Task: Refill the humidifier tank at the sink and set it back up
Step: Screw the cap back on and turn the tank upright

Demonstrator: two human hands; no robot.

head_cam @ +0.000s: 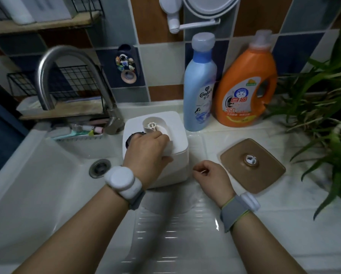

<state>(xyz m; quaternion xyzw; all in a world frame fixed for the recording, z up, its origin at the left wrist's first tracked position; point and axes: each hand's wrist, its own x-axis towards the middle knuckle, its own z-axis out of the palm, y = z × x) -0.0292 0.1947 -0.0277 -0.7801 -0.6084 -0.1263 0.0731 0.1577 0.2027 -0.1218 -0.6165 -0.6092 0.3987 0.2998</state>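
Note:
The white square humidifier tank [177,123] stands on the sink's rim beside the basin, its top open with a white spindle in an oval recess. My left hand [148,149] lies on the tank's top, fingers curled over its near edge, gripping it; a dark round part shows just left of the hand. My right hand [211,176] hovers loosely curled to the right of the tank and holds nothing. The brown square lid [264,175] with a white centre nozzle lies flat on the counter to the right. The steel faucet [53,62] arches over the basin at the left.
A blue softener bottle [200,86] and an orange detergent jug [246,86] stand behind the tank. A green plant [323,107] crowds the right edge. The drain [99,168] sits in the white basin [37,184]. A wire rack with toiletries [76,131] is behind the faucet.

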